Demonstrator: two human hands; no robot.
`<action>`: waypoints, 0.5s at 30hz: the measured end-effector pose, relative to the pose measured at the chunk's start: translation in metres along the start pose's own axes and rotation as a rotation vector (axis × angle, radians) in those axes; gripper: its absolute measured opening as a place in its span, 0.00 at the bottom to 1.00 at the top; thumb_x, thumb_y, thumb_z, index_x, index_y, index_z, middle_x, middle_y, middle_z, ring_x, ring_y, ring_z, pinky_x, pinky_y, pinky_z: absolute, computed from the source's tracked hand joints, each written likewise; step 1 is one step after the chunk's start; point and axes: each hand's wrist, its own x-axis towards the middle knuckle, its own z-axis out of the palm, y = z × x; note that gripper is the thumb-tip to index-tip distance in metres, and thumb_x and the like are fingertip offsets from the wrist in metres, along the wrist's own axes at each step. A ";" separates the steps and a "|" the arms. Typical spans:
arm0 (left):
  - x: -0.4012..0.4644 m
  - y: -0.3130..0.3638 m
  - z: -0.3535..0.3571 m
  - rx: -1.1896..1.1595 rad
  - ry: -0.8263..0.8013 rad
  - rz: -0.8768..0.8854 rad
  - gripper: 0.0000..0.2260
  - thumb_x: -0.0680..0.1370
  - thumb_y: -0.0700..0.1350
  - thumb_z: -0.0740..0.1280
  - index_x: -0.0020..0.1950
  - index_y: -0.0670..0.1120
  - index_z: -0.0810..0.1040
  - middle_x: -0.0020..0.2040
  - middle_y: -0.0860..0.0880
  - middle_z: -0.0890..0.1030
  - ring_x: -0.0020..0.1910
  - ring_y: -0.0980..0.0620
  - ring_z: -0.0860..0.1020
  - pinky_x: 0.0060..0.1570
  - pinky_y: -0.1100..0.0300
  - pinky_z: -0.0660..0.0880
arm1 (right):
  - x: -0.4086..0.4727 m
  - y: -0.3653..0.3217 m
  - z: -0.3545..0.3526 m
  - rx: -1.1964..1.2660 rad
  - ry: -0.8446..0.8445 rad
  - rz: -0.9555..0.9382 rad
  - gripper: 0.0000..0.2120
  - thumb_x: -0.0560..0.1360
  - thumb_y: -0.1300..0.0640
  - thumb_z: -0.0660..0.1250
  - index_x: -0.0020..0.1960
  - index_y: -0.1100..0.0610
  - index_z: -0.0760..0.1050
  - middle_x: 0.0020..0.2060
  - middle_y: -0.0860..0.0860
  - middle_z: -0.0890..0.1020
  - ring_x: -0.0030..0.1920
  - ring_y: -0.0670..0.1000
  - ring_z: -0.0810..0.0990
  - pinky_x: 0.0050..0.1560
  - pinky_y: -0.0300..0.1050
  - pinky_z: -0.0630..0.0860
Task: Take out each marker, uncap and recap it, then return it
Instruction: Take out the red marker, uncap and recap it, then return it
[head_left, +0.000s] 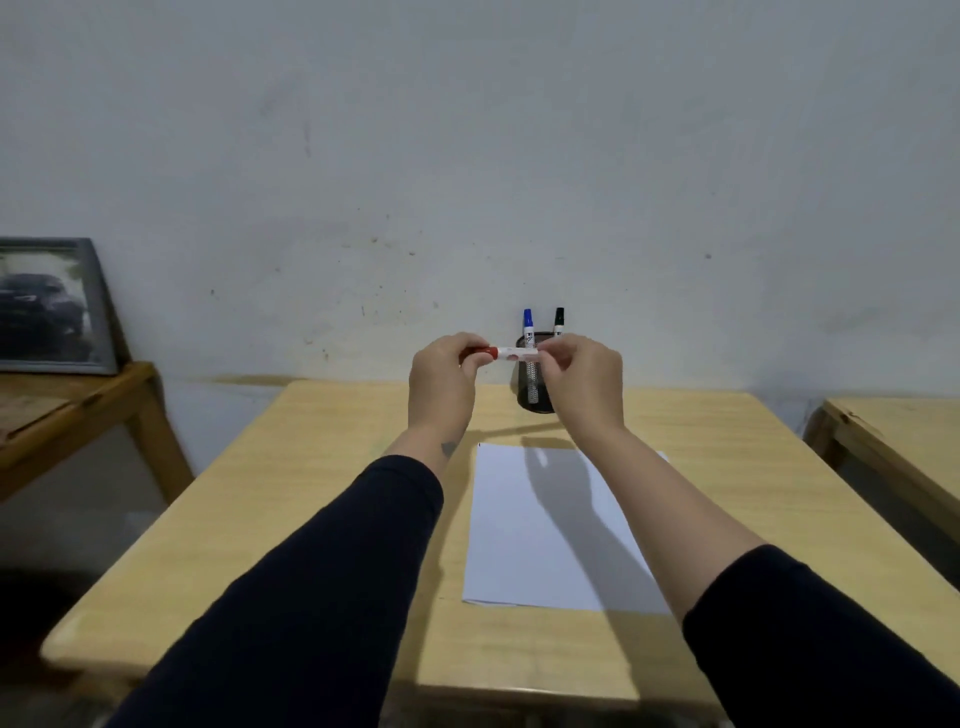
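I hold a red marker (511, 354) level in the air above the table's far end. My left hand (441, 382) pinches its red cap end, and my right hand (584, 382) grips the white barrel. The cap sits on the marker. Just behind it stands a black mesh holder (535, 400) with a blue-capped marker (528, 325) and a black-capped marker (559, 319) upright in it.
A white sheet of paper (545, 525) lies on the light wooden table (322, 493), under my right forearm. A second table (904, 436) stands at the right edge. On a low table at the left leans a framed picture (49, 306). A pale wall is close behind.
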 end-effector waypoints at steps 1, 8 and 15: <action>-0.004 -0.001 0.001 -0.032 0.032 -0.044 0.05 0.75 0.40 0.68 0.46 0.47 0.83 0.43 0.52 0.84 0.45 0.54 0.80 0.50 0.58 0.77 | -0.005 0.001 0.002 0.112 0.007 0.145 0.09 0.73 0.63 0.66 0.37 0.59 0.83 0.31 0.52 0.82 0.38 0.53 0.80 0.45 0.43 0.77; -0.038 -0.001 0.016 -0.090 0.004 -0.090 0.04 0.74 0.38 0.69 0.45 0.45 0.84 0.40 0.50 0.84 0.40 0.54 0.80 0.44 0.66 0.75 | -0.006 0.011 0.017 1.115 -0.094 0.909 0.08 0.74 0.62 0.70 0.41 0.65 0.75 0.36 0.58 0.79 0.35 0.52 0.80 0.27 0.38 0.81; -0.049 -0.017 0.015 -0.135 -0.080 -0.220 0.05 0.73 0.37 0.70 0.43 0.45 0.85 0.34 0.52 0.81 0.34 0.56 0.78 0.43 0.61 0.76 | -0.012 0.026 0.025 1.097 -0.169 0.853 0.04 0.76 0.68 0.66 0.42 0.66 0.74 0.38 0.57 0.79 0.38 0.51 0.80 0.43 0.43 0.80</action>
